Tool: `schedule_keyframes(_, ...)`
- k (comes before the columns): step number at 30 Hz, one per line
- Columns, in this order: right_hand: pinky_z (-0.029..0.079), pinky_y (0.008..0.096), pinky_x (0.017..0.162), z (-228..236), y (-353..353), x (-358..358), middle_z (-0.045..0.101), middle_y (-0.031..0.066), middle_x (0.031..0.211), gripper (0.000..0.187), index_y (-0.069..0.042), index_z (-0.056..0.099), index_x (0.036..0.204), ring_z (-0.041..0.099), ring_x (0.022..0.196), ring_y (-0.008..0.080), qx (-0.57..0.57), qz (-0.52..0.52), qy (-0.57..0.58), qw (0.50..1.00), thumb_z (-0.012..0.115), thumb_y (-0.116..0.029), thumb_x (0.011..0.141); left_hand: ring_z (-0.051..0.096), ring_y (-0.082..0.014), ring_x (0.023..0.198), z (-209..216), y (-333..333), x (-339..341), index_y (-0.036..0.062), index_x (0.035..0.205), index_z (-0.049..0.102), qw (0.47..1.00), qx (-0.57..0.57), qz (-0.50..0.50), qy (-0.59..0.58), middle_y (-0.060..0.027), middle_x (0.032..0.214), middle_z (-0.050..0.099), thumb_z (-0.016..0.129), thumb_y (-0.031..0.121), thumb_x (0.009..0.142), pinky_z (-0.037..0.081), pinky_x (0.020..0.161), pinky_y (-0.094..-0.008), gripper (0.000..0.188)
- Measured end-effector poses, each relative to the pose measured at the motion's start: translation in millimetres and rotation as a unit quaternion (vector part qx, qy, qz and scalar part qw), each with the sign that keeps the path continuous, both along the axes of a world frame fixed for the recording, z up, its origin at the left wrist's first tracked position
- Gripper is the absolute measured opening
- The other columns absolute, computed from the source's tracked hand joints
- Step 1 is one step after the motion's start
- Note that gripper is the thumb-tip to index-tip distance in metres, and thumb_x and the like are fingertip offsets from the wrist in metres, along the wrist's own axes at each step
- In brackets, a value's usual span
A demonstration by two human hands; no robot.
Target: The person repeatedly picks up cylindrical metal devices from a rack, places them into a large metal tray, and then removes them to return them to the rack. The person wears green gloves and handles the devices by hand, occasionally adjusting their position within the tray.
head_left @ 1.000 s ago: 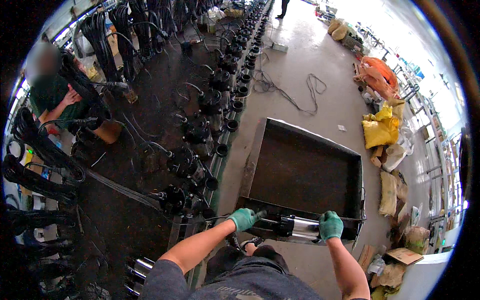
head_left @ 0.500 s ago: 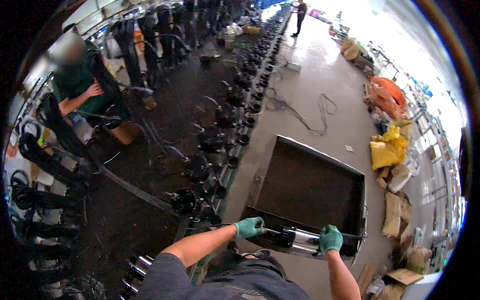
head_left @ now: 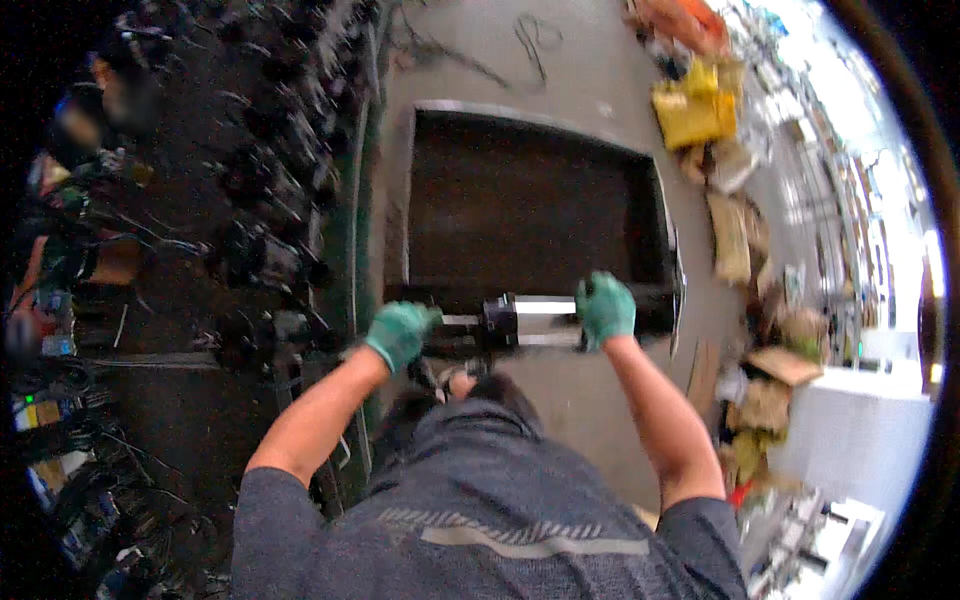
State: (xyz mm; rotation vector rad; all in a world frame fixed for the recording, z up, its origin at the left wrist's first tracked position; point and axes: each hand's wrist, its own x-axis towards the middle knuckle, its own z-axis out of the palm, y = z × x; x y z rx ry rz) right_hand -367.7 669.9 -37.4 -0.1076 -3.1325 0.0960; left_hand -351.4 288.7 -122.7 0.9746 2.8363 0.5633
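In front of me I carry a shiny metal cylinder (head_left: 545,306) with a black collar and a thinner rod at its left end, lying roughly level. My left hand (head_left: 398,334), in a green glove, is closed around the rod end. The cylinder's right end is in the grip of my gloved right hand (head_left: 606,308), its fingers wrapped over the top. Both hands are over the near edge of a large dark shallow tray with a pale metal rim (head_left: 530,118). Motion blur softens the cylinder's detail.
Left of the tray runs a long rail (head_left: 358,200) with dark machine parts (head_left: 262,245) along it. Yellow sacks (head_left: 695,112), brown packages (head_left: 733,235) and a flat cardboard piece (head_left: 785,365) line the right side. A loose cable (head_left: 530,45) lies on the floor beyond.
My view has tipped downward and turned, so tray and hands appear higher and further left. Both hands keep hold of the cylinder, which looks more level.
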Motion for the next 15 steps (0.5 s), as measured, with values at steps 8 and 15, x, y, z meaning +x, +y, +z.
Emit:
schedule_keyframes(8,0.055,0.0511,0.078,10,-1,5,0.069,0.0160,0.099,0.027,-0.009,0.068,0.091,0.068,0.090,0.0389,-0.025,-0.044,-0.024,0.998,0.056,-0.033,0.094,0.067,-0.0248,0.075,35,-1,-17,0.0021,0.109,0.067,0.832,0.097,0.141,-0.527,-0.0098,0.086,0.070,0.067,0.049,0.093,0.054,0.067,-0.0372,0.049)
schedule_keyframes(15,0.055,0.0509,0.078,8,-1,2,0.069,0.0168,0.097,0.026,-0.010,0.069,0.092,0.068,0.090,0.0391,-0.031,-0.044,-0.022,0.998,0.057,-0.033,0.094,0.062,-0.0198,0.075,-8,-1,1,0.0056,0.115,0.060,0.844,0.314,0.149,-0.409,-0.0072,0.088,0.065,0.071,0.021,0.093,0.053,0.069,-0.0338,0.029)
